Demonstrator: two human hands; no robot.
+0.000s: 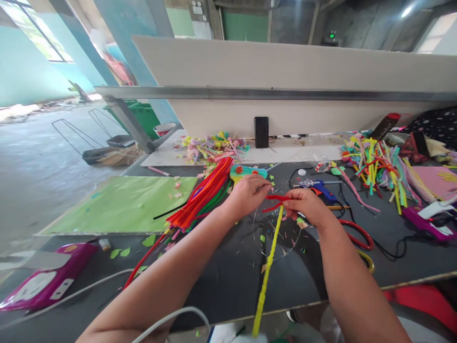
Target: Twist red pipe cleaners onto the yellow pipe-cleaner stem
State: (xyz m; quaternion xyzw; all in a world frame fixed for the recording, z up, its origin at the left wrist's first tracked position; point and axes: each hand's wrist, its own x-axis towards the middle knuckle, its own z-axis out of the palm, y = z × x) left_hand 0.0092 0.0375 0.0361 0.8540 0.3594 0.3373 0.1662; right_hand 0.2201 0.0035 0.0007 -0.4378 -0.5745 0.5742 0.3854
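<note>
Our right hand [303, 205] pinches a red pipe cleaner [276, 197] at the top of a yellow stem [268, 267]. Our left hand [248, 193] is just left of the stem, fingers bunched; we cannot tell whether it grips anything. Beyond the stem, a phone [262, 132] stands on the counter [221, 281]. Far left of it, we see a bucket [164, 128] and green bin [143, 121], contents unclear.

The left forearm [193, 262] and right forearm [352, 271] are bare — each broad toward the elbow, tapering to a narrower wrist. The left hand [248, 193] and right hand [305, 205] are bare too — rounded backs, slender fingers.
</note>
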